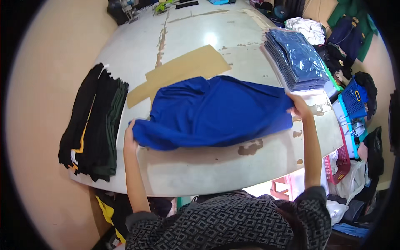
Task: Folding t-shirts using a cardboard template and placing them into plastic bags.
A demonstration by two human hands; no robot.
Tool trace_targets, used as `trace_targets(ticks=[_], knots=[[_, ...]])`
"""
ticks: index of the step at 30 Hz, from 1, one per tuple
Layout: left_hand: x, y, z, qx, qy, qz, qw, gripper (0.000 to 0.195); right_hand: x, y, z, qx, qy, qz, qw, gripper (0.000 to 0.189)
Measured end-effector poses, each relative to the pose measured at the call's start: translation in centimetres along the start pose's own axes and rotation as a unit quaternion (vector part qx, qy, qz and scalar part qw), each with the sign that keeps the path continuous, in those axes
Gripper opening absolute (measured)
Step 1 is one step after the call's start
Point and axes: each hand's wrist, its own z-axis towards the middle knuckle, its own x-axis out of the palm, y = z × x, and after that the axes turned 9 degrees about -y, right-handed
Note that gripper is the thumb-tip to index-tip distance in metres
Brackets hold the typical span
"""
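Note:
A royal-blue cloth garment (218, 109) is stretched between my two hands over the white table (193, 172). My left hand (130, 135) grips its near left corner. At the right end, my right hand (298, 105) has hold of the edge, slightly blurred. The garment's far side is bunched in folds, and its near edge hangs in a curve. Behind it a tan cardboard sheet (187, 65) lies flat on the table, partly covered by the blue cloth.
A pile of folded black and dark green garments (97, 125) lies at the left. Plastic-wrapped dark blue garments (297, 59) are stacked at the right. Beyond the right edge stand a blue basket (353, 98) and a red basket (340, 165). A wall (47, 109) rises at left.

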Motion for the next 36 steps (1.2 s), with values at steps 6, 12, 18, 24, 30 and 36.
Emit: trace_targets(ticks=[6,12,18,24,30,36], knots=[[12.0,-14.1,15.7,0.051,0.024,-0.032,0.998,0.029,6.1,14.4,12.8,-0.196,-0.262,-0.059,0.943,0.033],[10.8,-38.5,9.3,0.359,0.029,-0.149,0.921,0.029,3.2,33.1,9.6,-0.443,-0.343,-0.077,0.825,0.039],[5.9,-36.7,-5.6,0.443,-0.029,-0.103,0.890,0.036,1.7,30.0,-1.6,-0.553,-0.283,-0.072,0.780,0.031],[-1.4,-18.1,-12.7,0.408,-0.159,-0.030,0.898,0.043,0.1,13.7,-5.4,-0.647,-0.359,-0.321,0.590,0.036],[-7.9,3.0,-14.9,0.120,-0.215,-0.017,0.969,0.044,0.7,-5.3,-8.2,-0.213,-0.275,-0.177,0.921,0.033],[-11.6,13.1,-15.8,-0.034,-0.219,0.068,0.973,0.050,-1.9,-13.5,-6.3,-0.157,-0.264,-0.237,0.922,0.036]])
